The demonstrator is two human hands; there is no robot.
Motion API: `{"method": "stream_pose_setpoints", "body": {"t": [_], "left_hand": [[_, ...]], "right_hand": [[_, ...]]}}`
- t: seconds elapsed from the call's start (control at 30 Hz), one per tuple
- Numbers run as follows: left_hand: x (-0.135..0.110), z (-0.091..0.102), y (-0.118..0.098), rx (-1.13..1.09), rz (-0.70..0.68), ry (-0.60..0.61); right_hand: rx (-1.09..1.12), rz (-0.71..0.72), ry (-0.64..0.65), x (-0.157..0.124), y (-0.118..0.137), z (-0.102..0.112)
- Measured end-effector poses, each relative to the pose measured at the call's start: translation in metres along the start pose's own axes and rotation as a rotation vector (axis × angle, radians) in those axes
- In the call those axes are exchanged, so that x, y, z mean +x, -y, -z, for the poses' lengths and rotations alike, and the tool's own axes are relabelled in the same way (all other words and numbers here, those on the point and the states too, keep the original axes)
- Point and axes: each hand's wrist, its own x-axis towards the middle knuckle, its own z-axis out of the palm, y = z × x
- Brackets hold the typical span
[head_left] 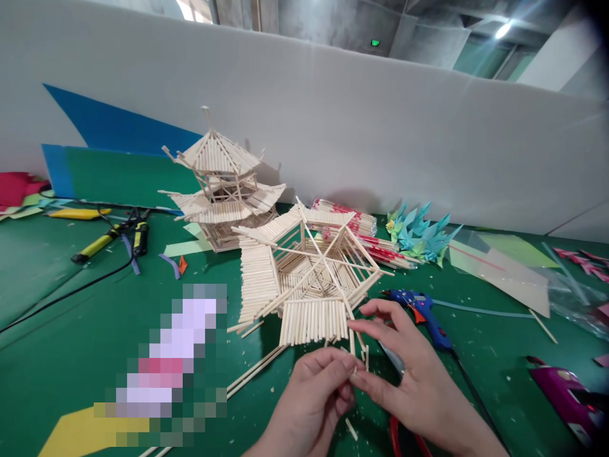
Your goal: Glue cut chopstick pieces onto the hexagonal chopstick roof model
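My left hand [316, 397] is closed, thumb and forefinger pinching what looks like a short wooden stick, mostly hidden by the fingertips. My right hand [412, 374] has its fingers apart. Its thumb tip meets the left fingertips, while the forefinger is at the front edge of a stick-built roof frame [257, 273]. This six-sided frame is partly covered with rows of thin wooden sticks; its right side shows bare beams. Behind it on the left stands a tiered pagoda [223, 158] of the same sticks. Just right of the frame lies a blue glue gun [423, 311].
Bagged red-tipped sticks [352, 219] and folded teal paper pieces [421, 231] lie behind the frame. Red-handled scissors or pliers [404, 438] are partly under my right hand. A purple tool [566, 400] lies at right, yellow-black tools [114, 238] at left. A white partition [380, 127] borders the green table [190, 355].
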Motion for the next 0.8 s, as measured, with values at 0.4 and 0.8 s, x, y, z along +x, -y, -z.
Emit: {"method": "stream_pose_setpoints", "body": {"t": [0.4, 0.8], "left_hand": [[0.006, 0.005, 0.012, -0.137, 0.031, 0.141], [0.009, -0.006, 0.011, -0.115, -0.063, 0.050]], "right_hand": [[-0.068, 0.015, -0.018, 0.005, -0.005, 0.002], [0.073, -0.102, -0.075, -0.001, -0.010, -0.005]]}}
